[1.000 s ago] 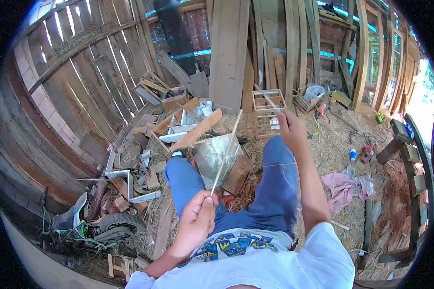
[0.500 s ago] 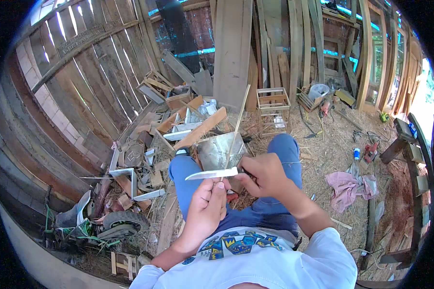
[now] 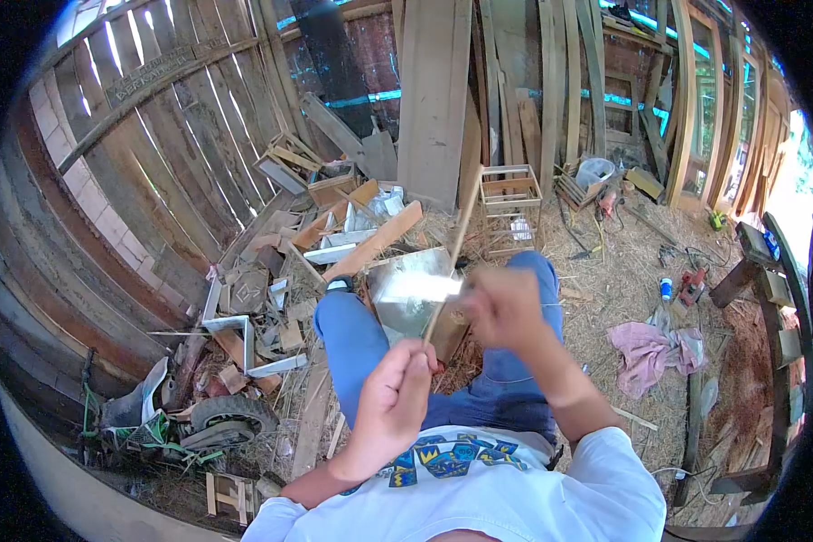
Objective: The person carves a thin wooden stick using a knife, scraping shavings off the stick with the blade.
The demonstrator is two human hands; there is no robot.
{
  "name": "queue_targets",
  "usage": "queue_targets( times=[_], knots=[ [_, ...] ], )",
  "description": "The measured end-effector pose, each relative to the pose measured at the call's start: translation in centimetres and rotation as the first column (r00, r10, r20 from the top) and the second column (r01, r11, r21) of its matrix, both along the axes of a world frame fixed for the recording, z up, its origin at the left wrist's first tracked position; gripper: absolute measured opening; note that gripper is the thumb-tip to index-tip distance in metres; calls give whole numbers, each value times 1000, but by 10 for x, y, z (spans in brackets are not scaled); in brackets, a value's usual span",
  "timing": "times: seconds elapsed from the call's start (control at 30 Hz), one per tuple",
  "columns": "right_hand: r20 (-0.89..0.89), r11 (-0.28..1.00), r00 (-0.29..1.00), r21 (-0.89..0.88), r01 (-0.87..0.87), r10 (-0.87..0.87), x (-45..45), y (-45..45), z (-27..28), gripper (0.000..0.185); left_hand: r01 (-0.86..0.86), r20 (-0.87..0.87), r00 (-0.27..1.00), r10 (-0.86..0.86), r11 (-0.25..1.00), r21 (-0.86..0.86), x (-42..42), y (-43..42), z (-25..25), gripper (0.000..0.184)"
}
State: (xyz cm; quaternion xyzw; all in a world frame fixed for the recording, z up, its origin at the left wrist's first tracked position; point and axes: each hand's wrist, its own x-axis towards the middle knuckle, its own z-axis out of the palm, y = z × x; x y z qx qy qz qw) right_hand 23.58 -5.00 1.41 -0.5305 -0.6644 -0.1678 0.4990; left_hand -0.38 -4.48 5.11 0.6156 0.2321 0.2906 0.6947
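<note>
A thin light wooden stick (image 3: 462,226) slants up and away from my left hand (image 3: 393,388), whose closed fingers pinch its lower end. My right hand (image 3: 503,307), blurred by motion, is closed on the handle of a knife (image 3: 422,287). The bright, smeared blade points left and lies across the stick in this view, a little above my left fingers. Whether blade and stick touch cannot be made out. Below both hands, between my legs, is a grey metal-like sheet (image 3: 406,312) beside a brown wooden block (image 3: 449,336).
Wood scraps and white frame pieces (image 3: 278,366) lie at the left, near a wheel (image 3: 235,422). A small wooden rack (image 3: 510,194) stands ahead. To the right are a pink cloth (image 3: 641,357), a blue-and-white can (image 3: 666,288) and a red tool (image 3: 693,287).
My right hand came down and left with the knife to the stick, then moved slightly up and away along it. My left hand shifted a little right, still holding the stick.
</note>
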Motion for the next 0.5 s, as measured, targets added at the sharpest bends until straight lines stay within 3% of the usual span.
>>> queue_targets(
  times=[0.07,0.13,0.17,0.23,0.37,0.43,0.47,0.5],
  knots=[
    [-243,964,945,94,249,-221,37,13,3,30,19,-27,999,-20,999,-30,-6,-3,-3,16],
    [-369,949,875,-118,292,-315,70,14,18,30,102,-30,994,-101,995,6,-7,-2,-11,16],
    [-368,950,876,-112,291,-312,75,12,14,30,101,-29,994,-101,995,11,-6,-1,-9,16],
    [-474,974,853,-48,222,-218,74,13,7,31,95,85,994,-71,945,-312,-2,2,-2,17],
    [-450,990,884,-103,93,-130,30,-10,11,29,113,164,985,-55,924,-366,3,11,-1,19],
    [-249,985,968,-170,-1,-42,8,-20,21,29,126,141,987,-73,901,-416,5,13,4,18],
    [-251,985,967,-170,0,-43,2,-22,22,29,105,129,990,-55,902,-420,6,14,6,18],
    [-109,983,994,-181,-11,-9,-3,-23,23,31,105,127,990,-56,902,-418,8,15,7,18]
  ],
)
